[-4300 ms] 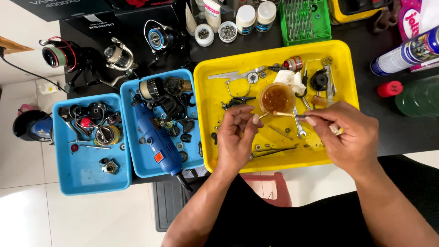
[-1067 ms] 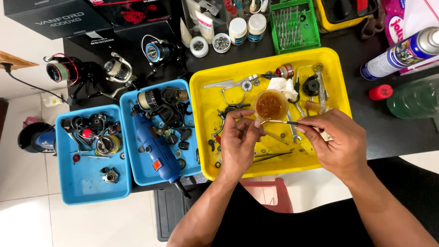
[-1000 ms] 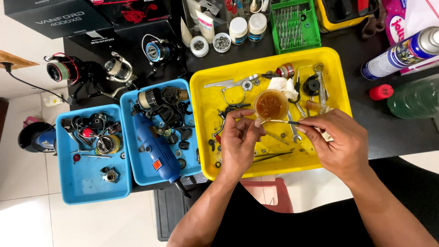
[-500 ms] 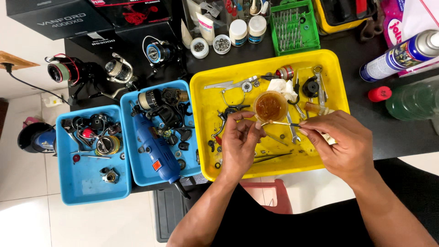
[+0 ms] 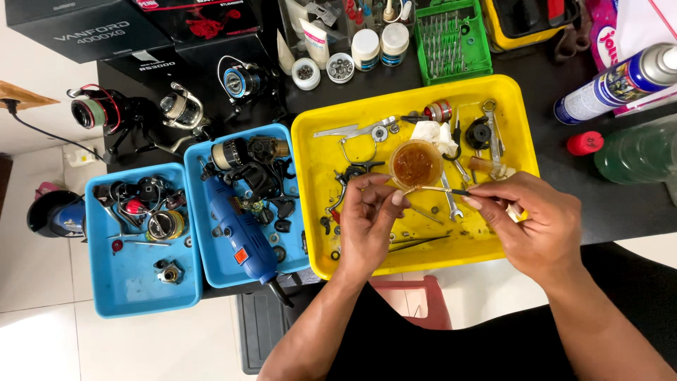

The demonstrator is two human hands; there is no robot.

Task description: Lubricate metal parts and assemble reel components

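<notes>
Over the near rim of a yellow tray (image 5: 310, 212), a person's two bare hands meet just short of a small round cup of amber liquid (image 5: 415, 164). The left hand (image 5: 367, 226) is curled, fingertips pinched together on something too small to make out. The right hand (image 5: 539, 226) is closed in a pen-like grip on a thin brush (image 5: 441, 190) — its shaft runs level toward the left fingertips, just below the cup's near edge.

Under and between the hands, the tray floor carries tweezers (image 5: 416, 242), a small wrench (image 5: 451, 201) and scattered screws, leaving little bare yellow except along the near rim and the left wall. Beyond the cup lie a wad of white tissue (image 5: 431, 132), a black knob (image 5: 480, 133) and a second wrench (image 5: 493, 130) close to the far right corner.

To the left, touching the yellow tray's side, a blue tray (image 5: 296, 264) holds a blue rotary tool (image 5: 236, 229) and dark reel parts; a second blue tray (image 5: 134, 289) sits just beside it at the table's edge.

Farther back on the black table (image 5: 606, 212) stand fishing reels (image 5: 106, 116), small white jars (image 5: 365, 49) and a green rack of bits (image 5: 451, 39) — with a spray can (image 5: 620, 81), a red cap (image 5: 584, 143) and a green bottle (image 5: 635, 152) at far right.
</notes>
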